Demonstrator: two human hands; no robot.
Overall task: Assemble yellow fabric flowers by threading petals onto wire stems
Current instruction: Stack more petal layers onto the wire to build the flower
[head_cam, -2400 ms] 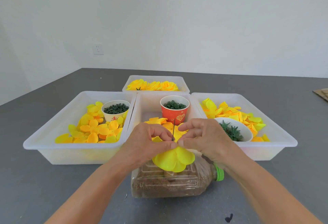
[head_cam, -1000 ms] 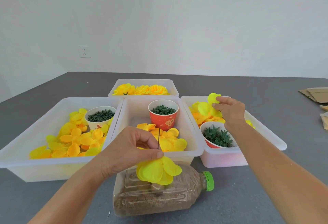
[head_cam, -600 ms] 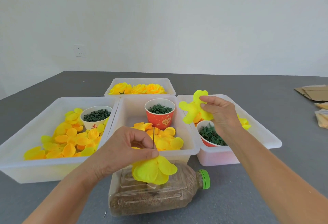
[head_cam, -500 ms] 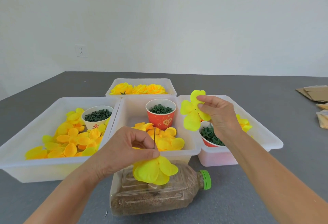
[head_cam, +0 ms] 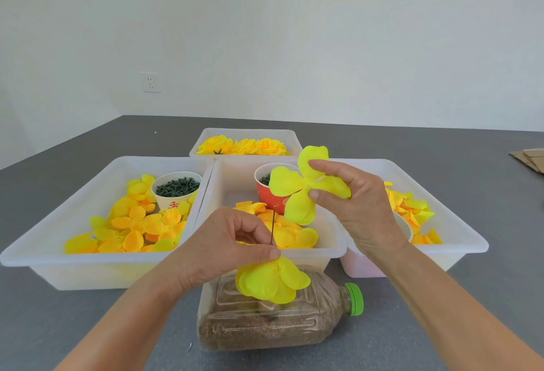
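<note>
On my feed the left hand [head_cam: 223, 248] pinches a thin dark wire stem [head_cam: 273, 227] just above the yellow petals [head_cam: 272, 281] already threaded on it, over a plastic bottle [head_cam: 279, 317] lying on its side. The right hand [head_cam: 356, 200] holds a four-lobed yellow petal piece [head_cam: 297, 191] between thumb and fingers, above and right of the wire tip, in front of the red cup [head_cam: 269, 197]

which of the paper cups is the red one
The red cup in the middle tray, partly hidden behind the petal piece that the right hand pinches. The left tray's cup is white.
</note>
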